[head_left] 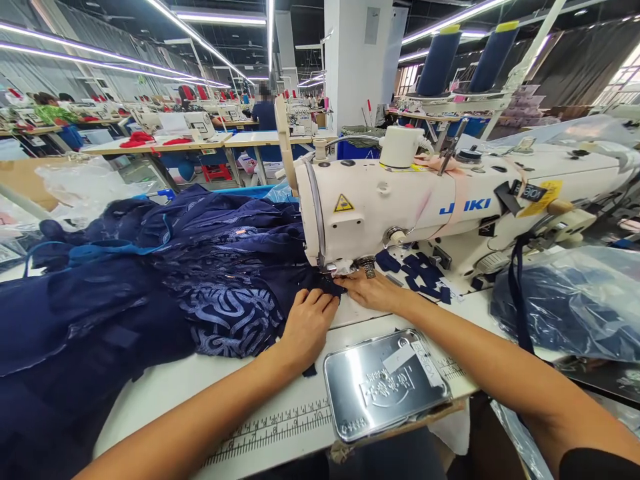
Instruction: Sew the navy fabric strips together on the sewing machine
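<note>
Closest to me, a printed ruler [280, 427] runs along the near edge of the tabletop [170, 387], in front of the machine [450, 207] and a little to its left. Far to the left of the machine the navy cloth [150, 300] lies heaped and spread over the tabletop. It is plain and sheer at the outer side, with pale swirling embroidery nearer the machine. Its right edge reaches under the machine's head, up to the presser foot [343, 268].

My left hand [310, 323] lies palm down on that edge, just left of the foot, fingers loosely bent and together, pressing the cloth flat and gripping nothing. My right hand [373, 290] lies directly below the machine's head, also palm down and flat. Its fingers stretch leftward with the tips at the cloth beside the foot, and it closes on nothing.

In front of the machine, between my forearms, a shiny metal tray [385, 383] sits at the tabletop's edge with a paper label stuck on it. Small navy scraps [420, 270] lie scattered on the machine's bed, under its arm, just right of my right hand. Right of the machine's bed a clear plastic bag [570, 300] holds more dark blue cloth. Above and behind the machine stand two navy thread cones [440, 60] with yellow tops.
</note>
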`<state>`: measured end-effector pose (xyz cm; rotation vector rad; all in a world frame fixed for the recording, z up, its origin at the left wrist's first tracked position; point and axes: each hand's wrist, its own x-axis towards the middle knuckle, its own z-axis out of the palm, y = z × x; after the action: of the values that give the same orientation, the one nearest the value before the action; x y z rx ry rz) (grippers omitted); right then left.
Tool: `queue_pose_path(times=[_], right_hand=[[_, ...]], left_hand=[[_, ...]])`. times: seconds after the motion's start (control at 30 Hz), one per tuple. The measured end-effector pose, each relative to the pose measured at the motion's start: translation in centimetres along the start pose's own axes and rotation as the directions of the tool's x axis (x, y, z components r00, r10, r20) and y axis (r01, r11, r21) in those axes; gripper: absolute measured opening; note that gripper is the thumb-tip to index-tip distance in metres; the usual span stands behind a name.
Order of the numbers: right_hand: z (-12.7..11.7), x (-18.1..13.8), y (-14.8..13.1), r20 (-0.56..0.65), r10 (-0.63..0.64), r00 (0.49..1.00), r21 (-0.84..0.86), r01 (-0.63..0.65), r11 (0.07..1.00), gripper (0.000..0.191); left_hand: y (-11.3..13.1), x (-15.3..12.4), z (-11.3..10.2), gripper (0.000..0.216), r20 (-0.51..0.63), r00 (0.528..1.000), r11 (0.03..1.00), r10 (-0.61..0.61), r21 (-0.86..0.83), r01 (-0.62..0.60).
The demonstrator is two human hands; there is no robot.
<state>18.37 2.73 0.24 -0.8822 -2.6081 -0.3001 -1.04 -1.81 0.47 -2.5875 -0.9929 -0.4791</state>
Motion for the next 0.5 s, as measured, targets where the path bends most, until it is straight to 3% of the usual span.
queue_pose_path(times=[0.1, 0.23, 0.37, 0.5], right_hand=[[-0.2, -0.2, -0.8, -0.021, -0.002, 1.000, 0.041, 0.003, 0.999, 0.022], [-0.1, -0.2, -2.1, -0.059, -0.003, 0.998, 0.032, 0.005, 0.999, 0.020], [0.4, 0.0, -2.6, -0.091, 0.006, 0.996, -0.007, -0.007, 1.000, 0.017], [0.8, -0.1, -2.1, -0.137, 0.005, 0.991, 0.045, 0.001, 0.999, 0.017]], left_hand=[[-1.7, -0.3, -0.5, 0.025, 0.048, 0.998, 0.997, 0.048, -0.069, -0.044], [-3.5, 0.1, -0.5, 0.022, 0.006, 0.998, 0.990, 0.069, -0.123, -0.068], [-2.6, 0.4, -0.2, 0.022, -0.042, 0.999, 0.992, 0.012, -0.128, -0.018], [-1.5, 0.3, 0.0, 0.025, -0.010, 0.999, 0.984, -0.033, -0.178, 0.030]])
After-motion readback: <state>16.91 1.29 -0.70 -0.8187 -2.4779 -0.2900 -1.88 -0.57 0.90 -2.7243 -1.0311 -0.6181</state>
